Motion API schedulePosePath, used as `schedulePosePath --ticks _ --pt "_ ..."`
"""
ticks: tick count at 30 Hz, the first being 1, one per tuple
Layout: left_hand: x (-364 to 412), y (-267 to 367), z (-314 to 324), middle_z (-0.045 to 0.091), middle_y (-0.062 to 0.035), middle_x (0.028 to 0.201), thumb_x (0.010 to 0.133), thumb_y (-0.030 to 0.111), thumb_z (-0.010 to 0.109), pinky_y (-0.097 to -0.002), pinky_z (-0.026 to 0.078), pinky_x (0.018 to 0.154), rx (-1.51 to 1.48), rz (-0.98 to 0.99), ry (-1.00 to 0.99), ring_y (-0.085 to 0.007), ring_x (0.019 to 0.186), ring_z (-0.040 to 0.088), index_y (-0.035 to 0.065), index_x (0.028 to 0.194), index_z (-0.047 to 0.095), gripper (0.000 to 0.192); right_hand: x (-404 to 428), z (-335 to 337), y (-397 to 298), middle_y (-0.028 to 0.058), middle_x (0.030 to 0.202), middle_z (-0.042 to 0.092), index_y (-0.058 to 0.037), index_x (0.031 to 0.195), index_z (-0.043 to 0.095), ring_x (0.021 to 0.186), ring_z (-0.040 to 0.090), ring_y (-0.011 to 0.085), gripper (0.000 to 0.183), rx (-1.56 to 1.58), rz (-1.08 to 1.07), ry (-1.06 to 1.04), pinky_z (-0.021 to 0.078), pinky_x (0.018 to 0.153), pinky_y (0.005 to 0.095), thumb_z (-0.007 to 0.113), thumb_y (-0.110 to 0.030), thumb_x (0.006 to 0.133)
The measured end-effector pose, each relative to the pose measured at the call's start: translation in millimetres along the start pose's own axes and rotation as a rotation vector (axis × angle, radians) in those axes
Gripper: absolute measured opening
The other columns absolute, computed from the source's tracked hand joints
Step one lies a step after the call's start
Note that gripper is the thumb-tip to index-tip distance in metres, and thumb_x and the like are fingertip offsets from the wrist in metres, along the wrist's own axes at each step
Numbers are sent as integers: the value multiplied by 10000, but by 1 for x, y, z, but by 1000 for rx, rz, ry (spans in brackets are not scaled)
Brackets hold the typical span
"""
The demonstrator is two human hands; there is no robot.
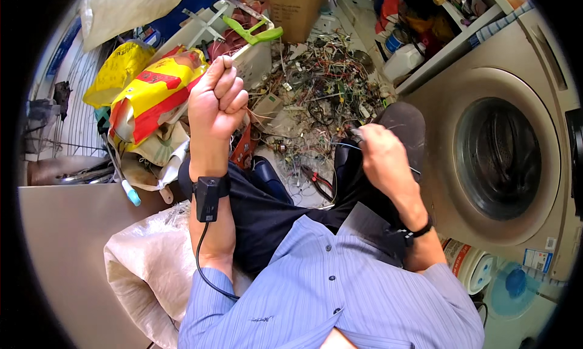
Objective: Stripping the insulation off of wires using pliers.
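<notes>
My left hand (218, 94) is raised in a fist, palm side toward me. Thin copper-coloured wires (258, 116) emerge at its little-finger side; what else lies inside the fist is hidden. Over my right knee, my right hand (385, 155) pinches a small grey object (355, 132), mostly covered by the fingers. A pale blue wire (348, 145) runs beside that hand. Pliers with red and black handles (319, 181) lie on the floor between my shoes. Beyond them spreads a heap of tangled scrap wires and small electrical parts (325, 85).
A white plastic basket (255, 60) with a green handle (250, 32) stands behind the heap, near a cardboard box (296, 12). Yellow and red bags (155, 87) lie to the left. A front-loading washing machine (496, 158) flanks my right side. A white sack (150, 262) is at my left.
</notes>
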State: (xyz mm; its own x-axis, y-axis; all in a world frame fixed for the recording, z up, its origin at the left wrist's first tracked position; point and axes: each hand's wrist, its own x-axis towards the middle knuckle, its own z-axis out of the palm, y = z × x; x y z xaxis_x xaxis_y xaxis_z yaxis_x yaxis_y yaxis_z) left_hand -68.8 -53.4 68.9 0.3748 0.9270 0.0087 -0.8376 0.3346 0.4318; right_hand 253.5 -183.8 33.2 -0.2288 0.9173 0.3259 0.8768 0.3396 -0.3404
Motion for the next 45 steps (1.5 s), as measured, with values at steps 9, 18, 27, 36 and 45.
schedulePosePath --ticks 9,18,27,36,45 --pt "6 35 -27 245 81 577 1108 209 447 -242 195 412 -25 60 18 -60 444 200 45 1010 569 227 7 31 17 148 739 652 12 865 662 693 641 233 130 565 452 -351 492 650 374 634 -112 890" --pt "-30 20 -14 639 -51 648 851 169 750 -311 478 559 1448 -391 -399 -150 569 601 4 776 692 190 29 3 48 -19 648 548 -25 906 662 522 443 53 132 1266 756 110 320 472 223 666 -139 974" --pt "6 -32 -61 732 -149 1133 1103 322 407 -412 592 747 967 -406 241 -255 871 719 -3 1282 600 418 34 15 16 -50 667 529 -16 902 679 562 422 35 108 1184 609 71 318 506 228 673 -104 964" --pt "47 -55 -36 538 8 670 1108 314 433 -295 471 672 -342 -162 -193 -143 630 539 29 1030 620 349 25 46 2 -72 707 550 -16 896 683 627 458 25 120 1098 538 -68 369 549 229 673 -119 958" --pt "33 -5 -43 274 86 545 1079 242 516 -257 178 410 355 145 365 -54 440 213 83 893 577 252 12 0 23 -53 626 531 -23 887 700 504 419 34 93 1202 717 92 296 460 227 703 -107 927"
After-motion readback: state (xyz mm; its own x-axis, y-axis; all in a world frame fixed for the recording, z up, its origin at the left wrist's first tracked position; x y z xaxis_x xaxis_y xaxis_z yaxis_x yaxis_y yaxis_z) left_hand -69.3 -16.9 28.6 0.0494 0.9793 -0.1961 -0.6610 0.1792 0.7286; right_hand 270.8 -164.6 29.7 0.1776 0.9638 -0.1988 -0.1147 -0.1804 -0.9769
